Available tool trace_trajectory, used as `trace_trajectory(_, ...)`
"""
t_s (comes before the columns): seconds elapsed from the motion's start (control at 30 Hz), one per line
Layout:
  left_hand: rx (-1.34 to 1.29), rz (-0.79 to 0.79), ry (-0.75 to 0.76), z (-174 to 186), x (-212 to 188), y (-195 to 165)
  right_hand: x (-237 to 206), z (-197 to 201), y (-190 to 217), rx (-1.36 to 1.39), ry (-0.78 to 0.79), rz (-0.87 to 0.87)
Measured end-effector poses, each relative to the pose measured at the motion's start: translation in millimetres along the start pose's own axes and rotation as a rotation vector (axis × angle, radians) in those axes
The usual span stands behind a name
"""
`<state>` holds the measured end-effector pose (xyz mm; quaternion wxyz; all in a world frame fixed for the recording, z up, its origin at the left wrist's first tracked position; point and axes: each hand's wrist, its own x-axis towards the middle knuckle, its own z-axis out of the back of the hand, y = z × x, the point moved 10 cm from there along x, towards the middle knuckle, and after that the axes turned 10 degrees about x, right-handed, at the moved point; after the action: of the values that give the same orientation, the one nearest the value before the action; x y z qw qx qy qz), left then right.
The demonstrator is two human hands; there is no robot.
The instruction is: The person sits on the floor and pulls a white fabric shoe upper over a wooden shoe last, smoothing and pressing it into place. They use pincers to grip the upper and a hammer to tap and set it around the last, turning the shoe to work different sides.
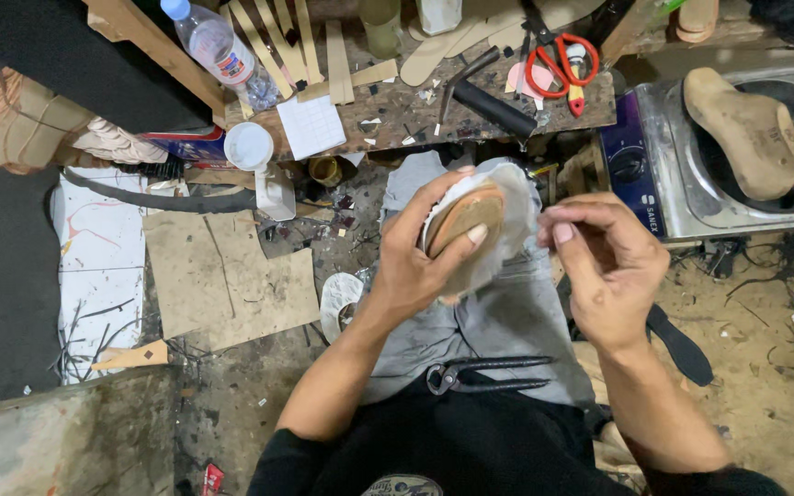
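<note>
**Shoe last gripped over lap**

The left hand (415, 253) is gripping a white-wrapped shoe last (475, 225), fingers closed around it. At its 3 o'clock the right hand (604, 266) is hovering, fingertips pinched. Pincers (484, 375) are lying on the lap; a cluttered workbench (470, 124) is standing at 12 o'clock.

Left hand (415, 257) clasped, right hand (604, 266) pinching.

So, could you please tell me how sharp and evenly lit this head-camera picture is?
Head view: mostly sharp, the left hand and the shoe last it grips crisp; right hand slightly soft at the fingertips; light flat, shadows soft, mild glare on the metal stove; wide lens bends the edges, as at the plastic bottle.
</note>
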<state>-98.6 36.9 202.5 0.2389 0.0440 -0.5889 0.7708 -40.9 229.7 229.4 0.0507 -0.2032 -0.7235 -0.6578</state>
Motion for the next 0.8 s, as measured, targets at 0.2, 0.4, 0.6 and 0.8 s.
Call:
trace_trajectory(0.2,0.498,-0.465,-0.118,-14,6,-62,-7,-3,1,0.318,0.041,-0.057)
trace_trajectory(0.4,0.707,-0.459,-0.186,-71,-4,-19,-19,40,-83,0.263,-0.265,-0.201)
trace_trajectory(0.6,0.850,-0.395,-0.048,-119,-4,17,-19,101,-165,0.246,-0.347,-0.297)
trace_trajectory(0.8,0.522,-0.353,0.036,-81,-22,29,-10,135,-229,0.336,-0.277,-0.401)
